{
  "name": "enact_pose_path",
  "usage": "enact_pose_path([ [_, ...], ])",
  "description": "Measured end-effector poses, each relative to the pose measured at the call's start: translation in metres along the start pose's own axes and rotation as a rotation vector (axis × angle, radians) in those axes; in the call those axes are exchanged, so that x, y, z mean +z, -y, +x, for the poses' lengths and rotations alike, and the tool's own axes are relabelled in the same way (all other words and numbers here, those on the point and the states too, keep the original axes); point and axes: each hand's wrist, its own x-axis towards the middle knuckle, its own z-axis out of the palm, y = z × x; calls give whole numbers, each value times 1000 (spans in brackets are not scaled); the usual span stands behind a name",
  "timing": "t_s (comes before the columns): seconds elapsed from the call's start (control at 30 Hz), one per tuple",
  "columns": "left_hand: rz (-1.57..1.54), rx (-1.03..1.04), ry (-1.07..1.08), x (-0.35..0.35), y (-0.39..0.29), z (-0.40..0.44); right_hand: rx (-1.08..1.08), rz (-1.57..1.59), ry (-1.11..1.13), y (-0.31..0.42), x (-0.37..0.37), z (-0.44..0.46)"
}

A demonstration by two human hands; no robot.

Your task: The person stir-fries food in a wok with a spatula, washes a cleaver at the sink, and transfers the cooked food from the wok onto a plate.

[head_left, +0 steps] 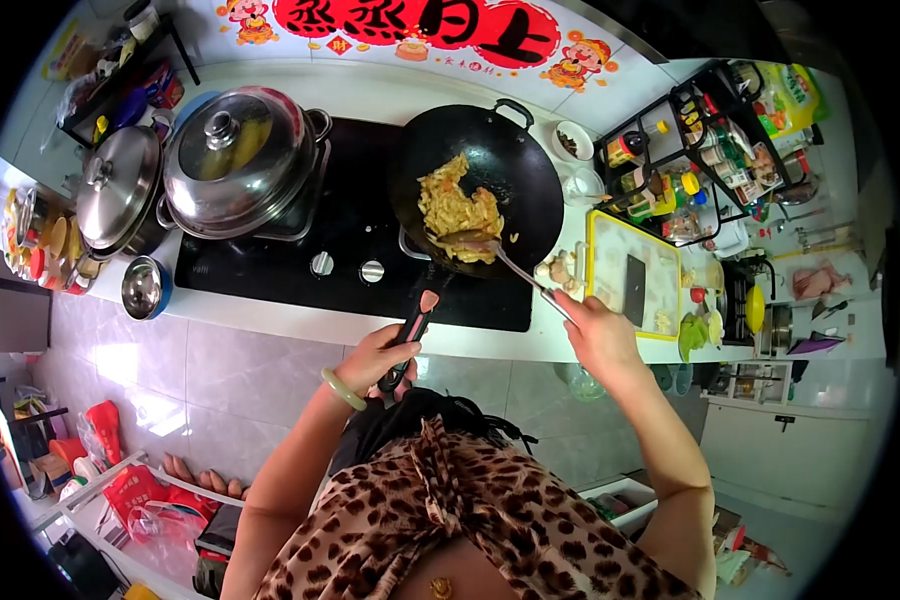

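Observation:
A black wok [530, 190] sits on the right side of the gas stove, its long handle [417, 322] pointing toward me. My left hand [382, 358] is closed around that handle. In the wok lies a heap of yellowish-brown food pieces [460, 205], whose kind I cannot make out for sure. My right hand [598, 335] grips the metal shaft of a spatula [518, 268]. The spatula's head rests at the near edge of the food, partly covered by it.
Left on the black stove [355, 215] stands a large lidded steamer pot [240, 165], with another lidded pot [120, 185] and a steel bowl [146, 288] beside it. To the right are a yellow-rimmed cutting board with a cleaver [634, 290], a small bowl [572, 142], garlic [560, 268] and a seasoning rack [690, 160].

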Motion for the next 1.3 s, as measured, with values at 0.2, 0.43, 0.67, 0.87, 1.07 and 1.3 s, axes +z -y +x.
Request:
enact_pose_path([
  [0.2, 11, 95, 23, 3, 1, -2, -57, -173, -162, -10, 24, 56],
  [0.43, 7, 36, -11, 1, -1, -1, -51, -190, 55, 9, -20, 22],
  [0.67, 69, 53, 7, -4, 1, 2, -20, -248, -76, -8, -40, 59],
  [0.87, 7, -10, -18, -2, 2, 0, -110, -347, 54, -19, -55, 42],
  [1.07, 2, 67, -7, 1, 2, 1, -95, 1, -90, -29, -22, 69],
  [1.3, -14, 66, -4, 2, 2, -2, 408, 648, 374, -98, -81, 73],
])
